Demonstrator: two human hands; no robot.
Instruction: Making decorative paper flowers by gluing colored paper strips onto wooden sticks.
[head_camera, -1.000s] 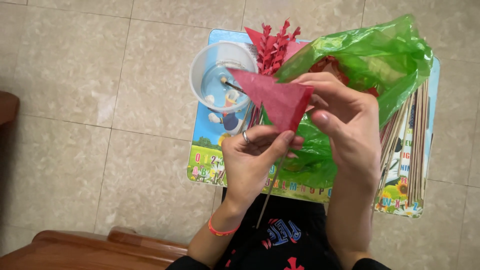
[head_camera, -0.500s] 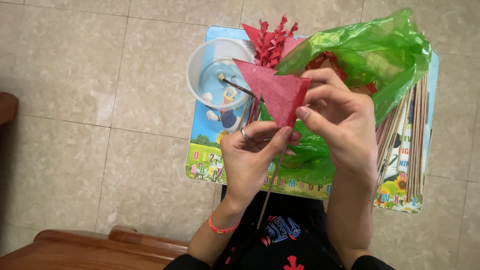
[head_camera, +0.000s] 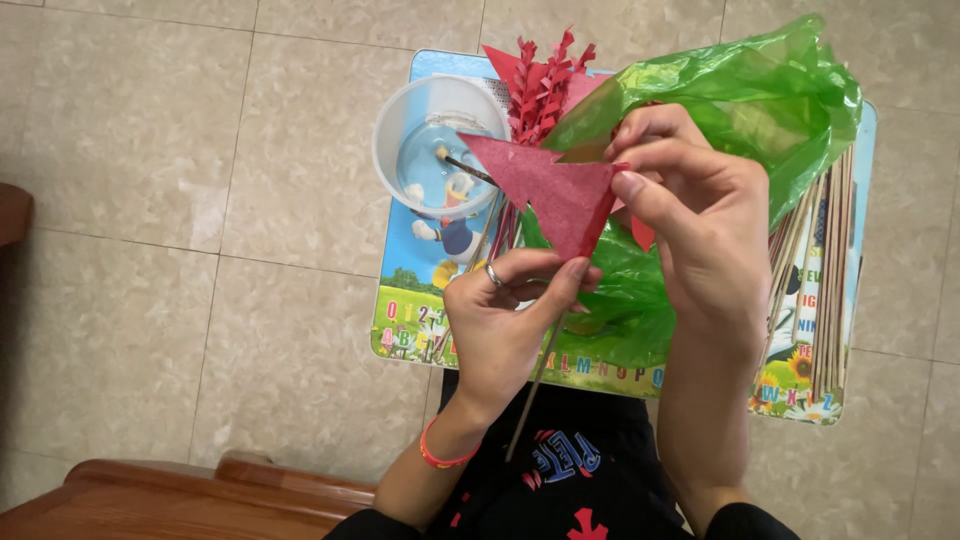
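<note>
Red paper triangle (head_camera: 548, 190) pinched between left hand (head_camera: 505, 315) and right hand (head_camera: 690, 215).

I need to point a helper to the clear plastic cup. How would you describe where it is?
Find the colourful picture board on the tiled floor. The clear plastic cup stands on its upper left corner, left of the green bag: the only round, see-through thing there.

Small picture-printed table (head_camera: 410, 310) on beige tiled floor (head_camera: 180, 200), bearing a clear plastic cup (head_camera: 432, 150), a green plastic bag (head_camera: 740, 100), cut red paper pieces (head_camera: 545, 85) and a bundle of thin sticks (head_camera: 830, 290).
</note>
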